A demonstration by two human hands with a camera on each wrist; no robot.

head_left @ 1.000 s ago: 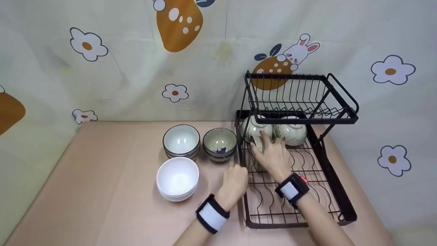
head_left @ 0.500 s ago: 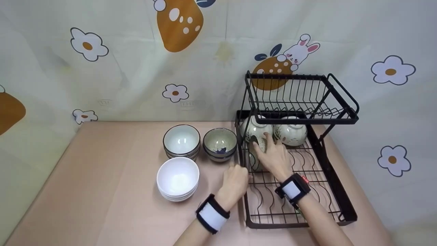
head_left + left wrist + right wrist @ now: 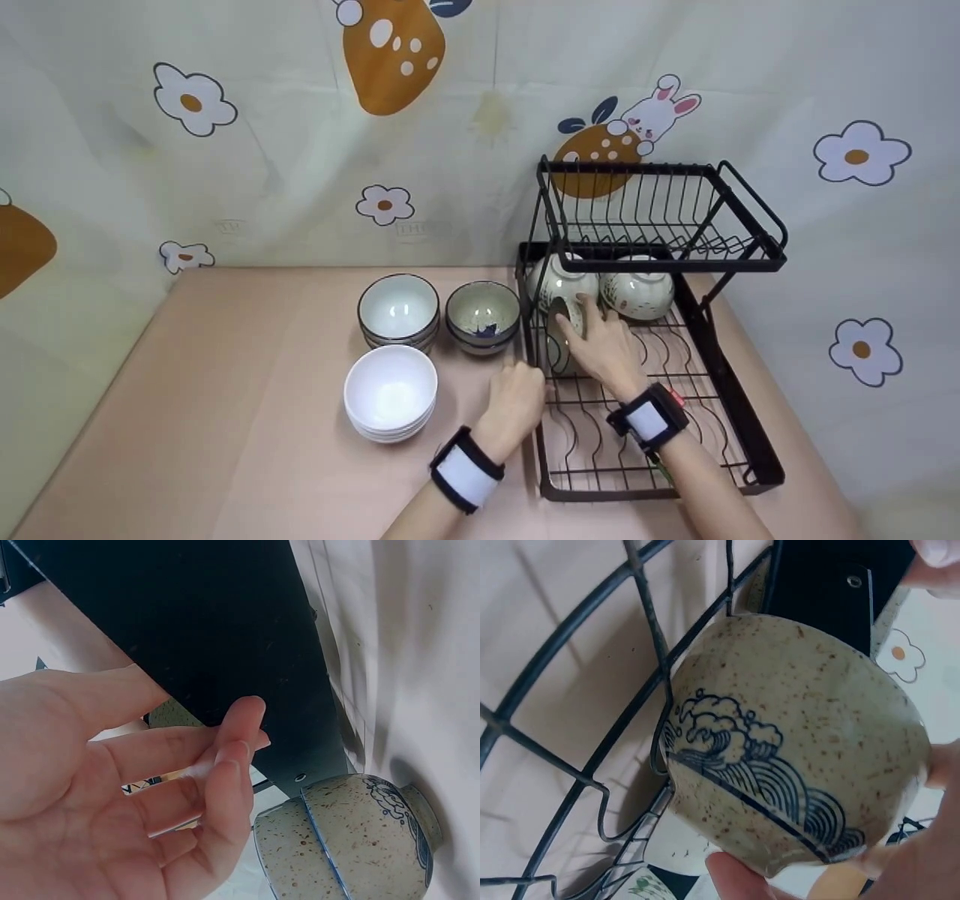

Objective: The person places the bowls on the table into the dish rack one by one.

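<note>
R hand (image 3: 604, 346) grip curled round speckled bowl (image 3: 564, 335), bowl on edge in lower tier of dish rack (image 3: 739, 420), near its left rail. L hand (image 3: 516, 396) fingers loosely bent, resting against rack's left rail, holding nothing.

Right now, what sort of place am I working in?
Probably a home-style dishwashing corner set up for recording: a black dish rack, stacked bowls on a table, and a cartoon-print cloth backdrop.

The speckled beige bowl (image 3: 795, 742) bears blue wave drawings. The rack (image 3: 720, 360) is black wire, the desk (image 3: 247, 390) pale pink. At lower left of centre a bowl stack (image 3: 390, 390) is plain white.
</note>
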